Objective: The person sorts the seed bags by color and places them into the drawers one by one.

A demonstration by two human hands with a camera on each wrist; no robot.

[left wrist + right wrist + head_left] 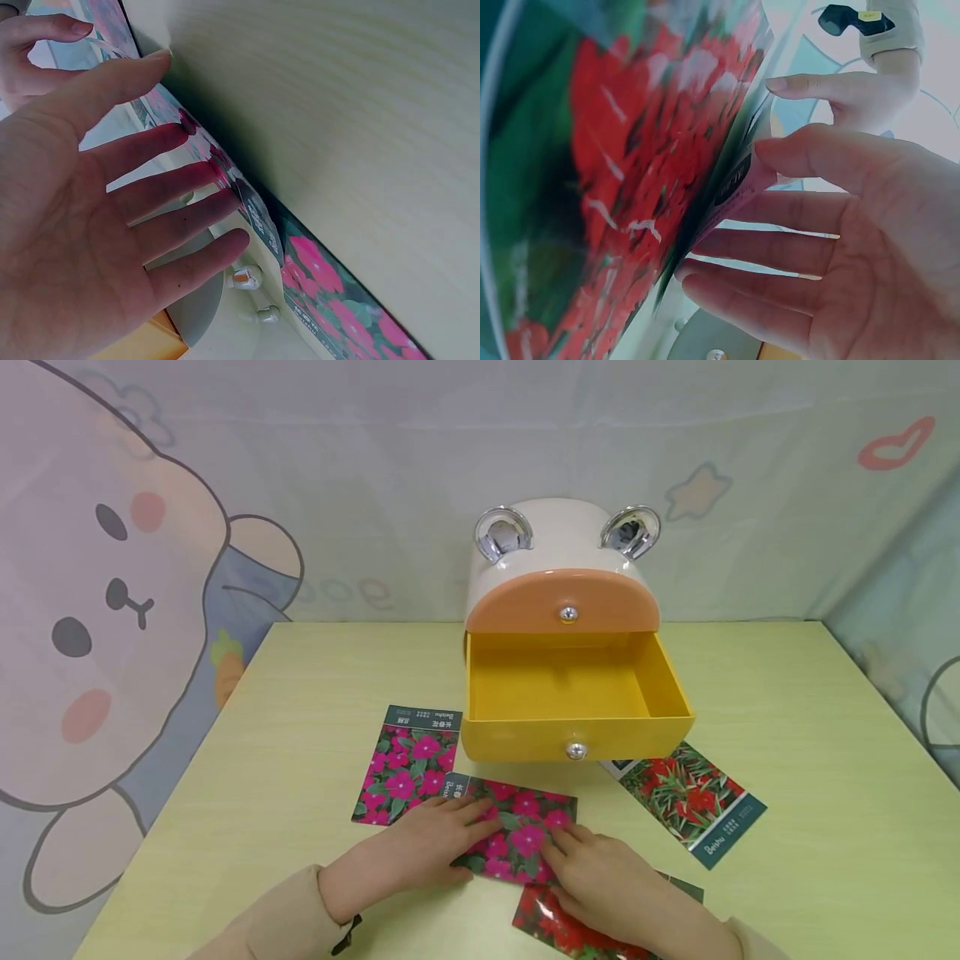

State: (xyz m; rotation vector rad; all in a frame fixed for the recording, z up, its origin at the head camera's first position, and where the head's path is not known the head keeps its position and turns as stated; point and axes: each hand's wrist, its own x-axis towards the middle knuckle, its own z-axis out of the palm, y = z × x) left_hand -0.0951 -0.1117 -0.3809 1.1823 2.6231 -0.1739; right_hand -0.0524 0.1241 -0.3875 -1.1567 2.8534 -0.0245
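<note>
Left hand (433, 845) and right hand (606, 878) rest fingertips on a pink-flowered packet (525, 837)

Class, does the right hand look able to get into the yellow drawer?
Probably yes: the drawer stands open, nothing visible covers it, and the right hand is just in front, touching a pink packet.

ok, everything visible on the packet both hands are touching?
The pink-flower packet is thin, rectangular, printed with magenta flowers and green leaves, with a dark band and white lettering at its left end; it looks like paper or plastic. It sits skewed in front of the open yellow drawer. The left hand touches its left part, the right hand its right edge. Its left end appears to overlap a similar packet; contact with the nearer red-flower packet is unclear.
</note>
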